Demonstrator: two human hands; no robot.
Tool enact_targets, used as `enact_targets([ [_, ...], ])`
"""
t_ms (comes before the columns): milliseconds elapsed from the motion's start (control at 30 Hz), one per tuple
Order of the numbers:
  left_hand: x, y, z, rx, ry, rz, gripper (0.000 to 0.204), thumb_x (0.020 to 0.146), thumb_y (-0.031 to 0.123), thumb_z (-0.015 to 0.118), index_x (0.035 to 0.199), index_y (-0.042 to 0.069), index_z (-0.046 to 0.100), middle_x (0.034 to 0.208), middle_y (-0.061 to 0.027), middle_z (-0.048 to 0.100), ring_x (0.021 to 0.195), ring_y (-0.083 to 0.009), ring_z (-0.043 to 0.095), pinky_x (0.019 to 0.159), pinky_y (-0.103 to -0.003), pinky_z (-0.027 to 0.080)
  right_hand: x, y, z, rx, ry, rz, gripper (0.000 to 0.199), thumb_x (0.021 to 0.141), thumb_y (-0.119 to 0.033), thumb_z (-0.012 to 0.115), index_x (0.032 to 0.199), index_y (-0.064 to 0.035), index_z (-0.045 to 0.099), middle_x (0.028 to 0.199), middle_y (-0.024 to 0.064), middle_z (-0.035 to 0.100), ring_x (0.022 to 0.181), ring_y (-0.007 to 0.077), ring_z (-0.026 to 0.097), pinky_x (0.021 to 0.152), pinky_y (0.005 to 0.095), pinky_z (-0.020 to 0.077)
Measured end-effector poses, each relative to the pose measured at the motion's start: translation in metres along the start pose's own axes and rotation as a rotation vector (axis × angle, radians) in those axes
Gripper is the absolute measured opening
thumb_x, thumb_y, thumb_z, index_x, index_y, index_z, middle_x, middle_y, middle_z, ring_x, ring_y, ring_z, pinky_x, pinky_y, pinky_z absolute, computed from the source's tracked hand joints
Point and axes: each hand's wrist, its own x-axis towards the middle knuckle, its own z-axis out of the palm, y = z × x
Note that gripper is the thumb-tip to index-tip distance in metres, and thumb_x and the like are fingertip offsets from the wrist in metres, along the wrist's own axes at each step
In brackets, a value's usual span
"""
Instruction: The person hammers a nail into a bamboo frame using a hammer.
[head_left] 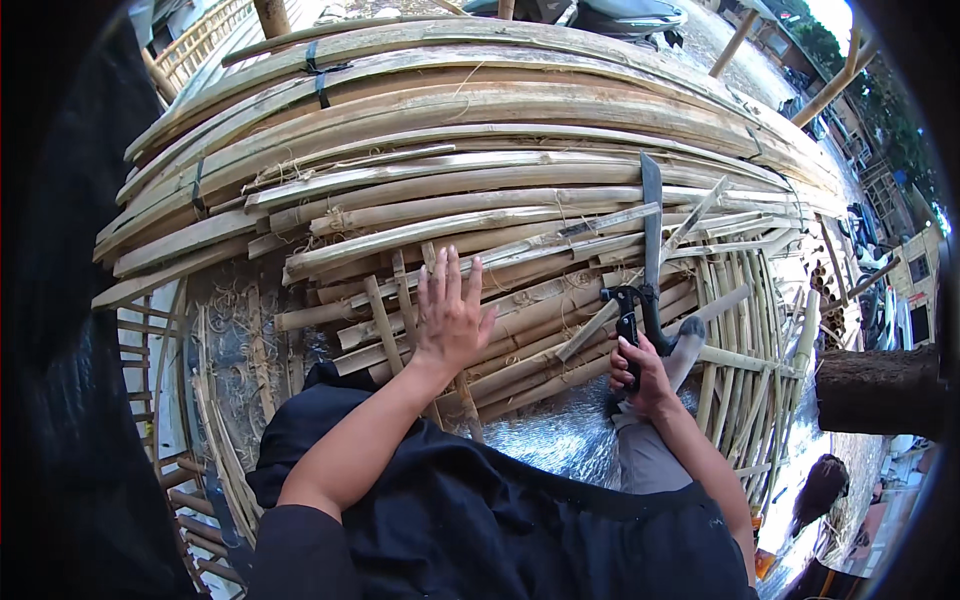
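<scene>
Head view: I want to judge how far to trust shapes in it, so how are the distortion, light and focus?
Head view: fisheye bends the bamboo slats into arcs and blacks out the corners; top right is overexposed; left hand, right hand and blade look sharp in even daylight.

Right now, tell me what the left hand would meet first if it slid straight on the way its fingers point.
The left hand, lying flat with fingers pointing up the pile, would probably meet the long pale split bamboo slats stacked crosswise just beyond its fingertips; depth is unclear.
</scene>
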Motion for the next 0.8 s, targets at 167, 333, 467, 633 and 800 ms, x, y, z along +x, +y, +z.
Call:
enact_targets([
  [167, -0.002, 0.001, 0.013, -0.006, -0.06, -0.014, 0.082, 0.096, 0.05, 0.058, 0.159, 0.003, 0.033, 0.164, -0.0304, 0.023, 0.155, -0.0456, 0.015, 0.122, -0.066, 0.006, 0.006, 0.004, -0.003, -0.063, 0.009, 0.015, 0.024, 0.101, -0.024, 0.063, 0.118, -0.0129, 0.051, 0.07, -0.0031, 0.047, 0.049, 0.0065, 0.041, 0.049, 0.0256, 0.0375],
  [333, -0.002, 0.002, 0.012, -0.063, -0.098, -0.035, 0.086, 0.096, 0.052, 0.057, 0.161, 0.003, 0.028, 0.167, -0.0275, 0.016, 0.155, -0.0455, 0.013, 0.122, -0.065, 0.005, 0.009, 0.004, 0.001, -0.092, 0.0, 0.049, 0.024, 0.102, -0.023, 0.062, 0.12, -0.0127, 0.051, 0.07, -0.0032, 0.047, 0.049, 0.0063, 0.041, 0.048, 0.0255, 0.0374],
  [467, 0.002, 0.006, 0.01, -0.056, -0.132, -0.041, 0.088, 0.096, 0.054, 0.056, 0.161, 0.001, 0.025, 0.169, -0.0252, 0.012, 0.156, -0.0451, 0.01, 0.121, -0.067, 0.005, 0.01, 0.002, 0.004, -0.12, 0.005, 0.03, 0.022, 0.103, -0.024, 0.061, 0.118, -0.0127, 0.05, 0.069, -0.0029, 0.048, 0.049, 0.0063, 0.041, 0.046, 0.0248, 0.036],
  [633, 0.002, 0.005, 0.012, -0.038, -0.12, -0.047, 0.09, 0.096, 0.056, 0.055, 0.16, 0.0, 0.026, 0.17, -0.0221, 0.011, 0.156, -0.0453, 0.008, 0.119, -0.07, 0.004, 0.007, -0.005, 0.025, -0.286, 0.102, 0.046, 0.02, 0.106, -0.03, 0.059, 0.111, -0.0126, 0.051, 0.069, -0.0027, 0.048, 0.049, 0.0056, 0.041, 0.045, 0.0221, 0.0341],
  [800, -0.001, 0.003, 0.014, -0.023, -0.108, -0.034, 0.091, 0.095, 0.057, 0.055, 0.16, 0.0, 0.026, 0.17, -0.019, 0.014, 0.154, -0.0443, 0.015, 0.119, -0.071, 0.006, -0.02, -0.027, 0.05, -0.576, 0.224, -0.023, 0.02, 0.107, -0.03, 0.057, 0.104, -0.011, 0.052, 0.074, -0.0002, 0.056, 0.049, 0.0054, 0.042, 0.043, 0.0229, 0.0336],
])
